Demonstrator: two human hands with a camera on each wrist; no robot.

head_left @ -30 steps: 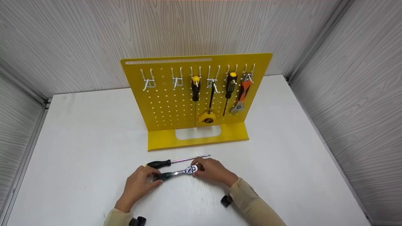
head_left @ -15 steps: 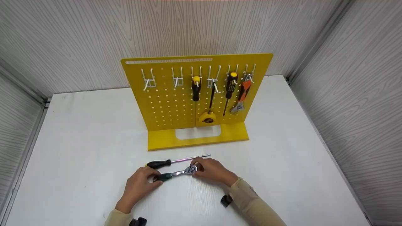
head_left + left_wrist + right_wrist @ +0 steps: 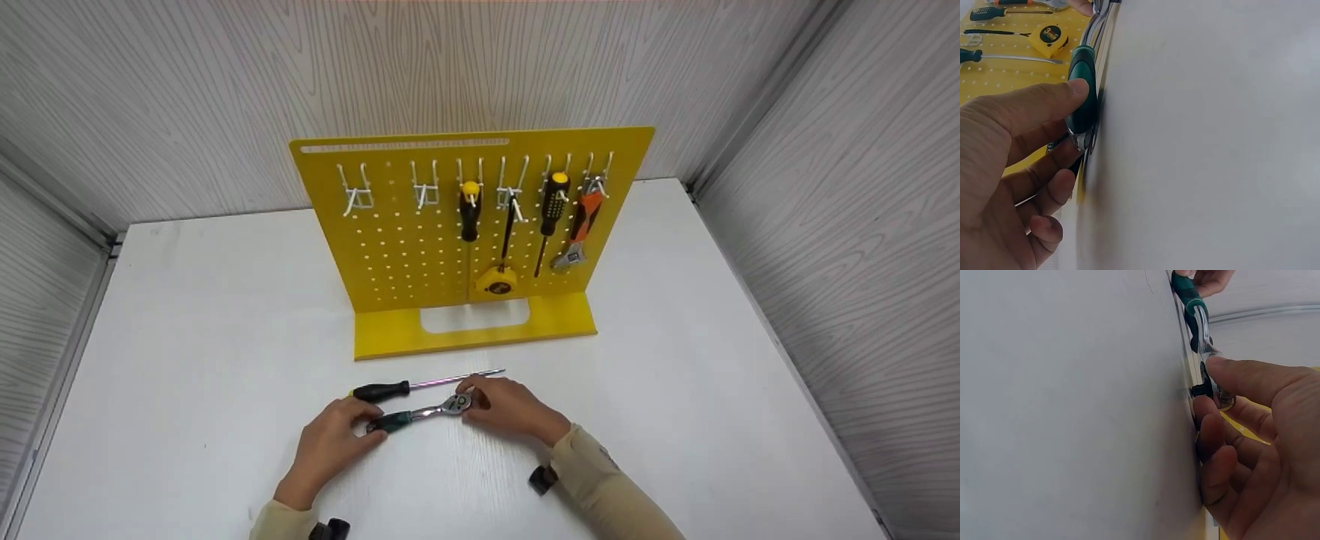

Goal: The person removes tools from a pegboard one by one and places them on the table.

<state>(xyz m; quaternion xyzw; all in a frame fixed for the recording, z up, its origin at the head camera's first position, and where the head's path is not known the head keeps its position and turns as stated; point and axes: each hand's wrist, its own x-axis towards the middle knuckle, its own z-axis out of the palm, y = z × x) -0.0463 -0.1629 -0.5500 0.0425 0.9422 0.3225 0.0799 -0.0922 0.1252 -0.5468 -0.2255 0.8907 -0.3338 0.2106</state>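
Note:
A ratchet wrench (image 3: 427, 412) with a green and black handle and a chrome head lies across between my two hands, just above or on the table. My left hand (image 3: 334, 442) pinches the handle end between thumb and fingers; the left wrist view shows the thumb on the green grip (image 3: 1082, 93). At the other end my right hand (image 3: 514, 409) pinches the chrome head (image 3: 1221, 391) with thumb and fingertips. Just behind the wrench a screwdriver (image 3: 382, 392) with a black handle lies on the table, its shaft pointing right, its handle end near my left fingers.
A yellow pegboard (image 3: 405, 262) stands behind on the white table (image 3: 210, 337). From its hooks hang a black-handled screwdriver (image 3: 469, 217), a yellow tape measure (image 3: 498, 281), another screwdriver (image 3: 553, 206) and an orange adjustable wrench (image 3: 583, 217). Two left hooks (image 3: 358, 196) hold nothing. Panels enclose the table.
Both hands keep their grip on the ratchet wrench, which stays in almost the same place. Its head looks slightly turned. The screwdriver on the table has not moved.

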